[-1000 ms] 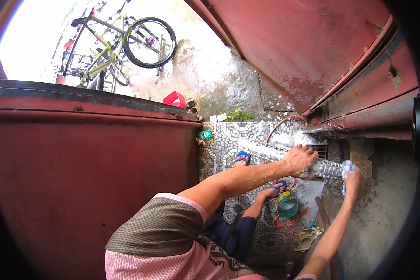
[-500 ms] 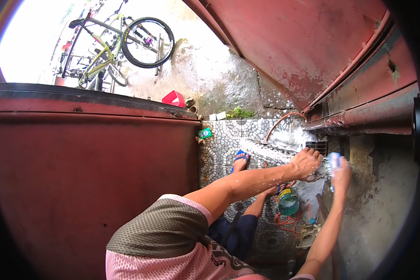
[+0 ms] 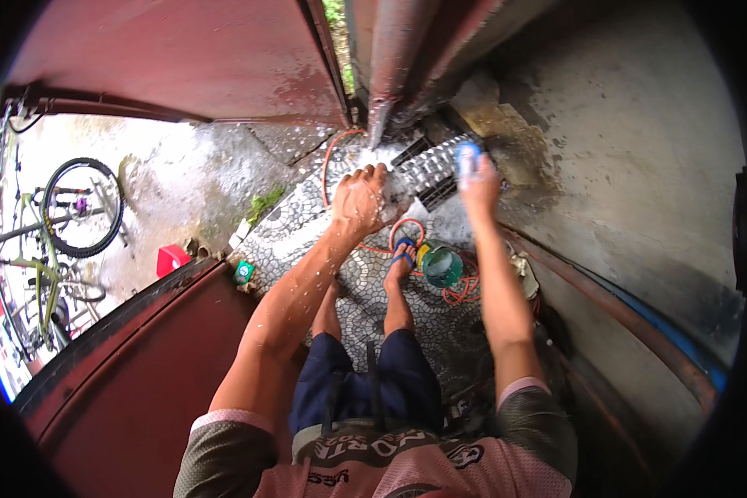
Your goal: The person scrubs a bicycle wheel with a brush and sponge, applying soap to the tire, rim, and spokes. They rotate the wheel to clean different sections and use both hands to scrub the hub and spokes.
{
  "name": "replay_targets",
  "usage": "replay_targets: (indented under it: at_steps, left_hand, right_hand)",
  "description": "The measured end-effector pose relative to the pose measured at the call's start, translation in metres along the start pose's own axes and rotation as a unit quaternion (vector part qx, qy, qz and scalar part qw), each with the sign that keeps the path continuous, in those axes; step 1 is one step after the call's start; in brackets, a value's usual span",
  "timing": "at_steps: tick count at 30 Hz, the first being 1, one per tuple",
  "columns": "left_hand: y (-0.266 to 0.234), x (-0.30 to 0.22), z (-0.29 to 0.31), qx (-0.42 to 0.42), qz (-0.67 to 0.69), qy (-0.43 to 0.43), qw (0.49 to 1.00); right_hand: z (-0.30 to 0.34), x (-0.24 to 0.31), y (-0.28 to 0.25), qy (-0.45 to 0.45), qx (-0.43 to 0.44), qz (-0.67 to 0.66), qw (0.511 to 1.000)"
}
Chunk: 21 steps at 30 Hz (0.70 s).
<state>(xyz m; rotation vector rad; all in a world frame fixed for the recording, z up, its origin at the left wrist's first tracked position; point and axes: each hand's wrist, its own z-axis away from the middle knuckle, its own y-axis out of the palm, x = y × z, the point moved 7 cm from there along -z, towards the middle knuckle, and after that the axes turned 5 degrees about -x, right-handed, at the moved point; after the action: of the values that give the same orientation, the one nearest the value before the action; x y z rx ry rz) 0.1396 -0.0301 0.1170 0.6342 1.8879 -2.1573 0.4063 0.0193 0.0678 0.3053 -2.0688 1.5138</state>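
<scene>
Since a moment ago the clear plastic bottle is sitting higher, under splashing water by the drain grate. Left hand is gripping its base; right hand is clasping the blue-capped neck. Green container is sitting below on orange hose.

Clear ribbed bottle, blue cap, orange hose, red container

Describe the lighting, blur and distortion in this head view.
Head view: daylight blows out the yard by the bicycle at left; the gate edges bow toward the black fisheye rim; the bottle and spray by the left hand smear; right hand slightly soft.
</scene>
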Motion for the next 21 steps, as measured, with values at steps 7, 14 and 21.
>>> replay_targets:
  at_steps: [7,14,21]
  left_hand:
    - [-0.002,-0.001,0.004,0.020,0.006,0.006,1.000]
    - [-0.011,-0.004,0.009,0.026,0.001,-0.013,1.000]
    - [0.014,-0.025,0.023,0.065,-0.039,-0.045,0.996]
  right_hand:
    - [0.000,0.006,-0.010,-0.042,-0.014,0.016,0.999]
    - [0.008,0.042,-0.003,-0.049,0.150,-0.003,0.987]
    - [-0.013,0.094,0.004,-0.116,0.367,0.154,0.910]
